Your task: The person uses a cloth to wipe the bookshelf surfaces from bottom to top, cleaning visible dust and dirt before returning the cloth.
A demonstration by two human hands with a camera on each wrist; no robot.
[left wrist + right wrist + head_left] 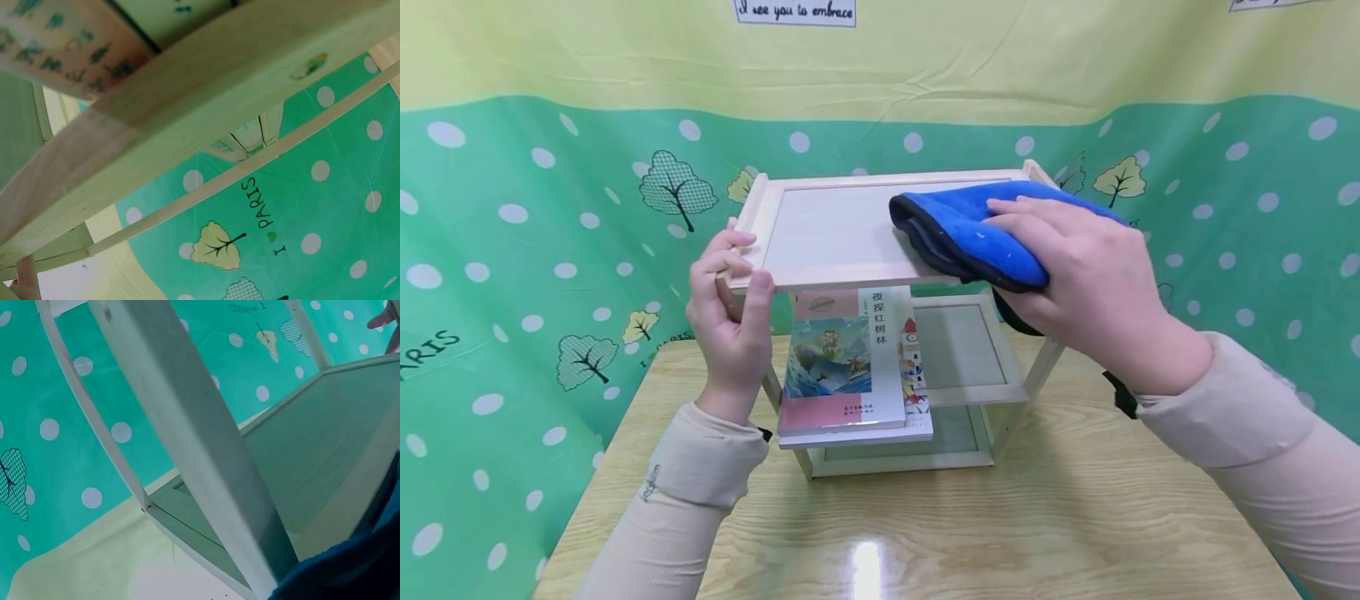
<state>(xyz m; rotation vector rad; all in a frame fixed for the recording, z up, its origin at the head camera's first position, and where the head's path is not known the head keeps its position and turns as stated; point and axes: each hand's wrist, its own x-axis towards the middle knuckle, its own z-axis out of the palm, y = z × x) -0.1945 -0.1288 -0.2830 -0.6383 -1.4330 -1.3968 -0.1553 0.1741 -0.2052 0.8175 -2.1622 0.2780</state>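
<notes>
A small pale wooden shelf rack [831,229] with several tiers stands on the table. My left hand [730,325] grips the left front corner of its top, thumb at the front edge and fingers over the side. On the right part of the top, my right hand [1086,267] holds a folded blue cloth [955,225] with black edging; the thumb is hidden. Some of the cloth hangs over the front edge. In the right wrist view, the blue cloth [350,569] shows at the lower right, beside the rack's frame.
Two stacked books [842,358] lie on the left of the middle tier, jutting past its front. The wood-grain table [925,533] extends in front. A green dotted curtain [512,250] hangs behind and at both sides.
</notes>
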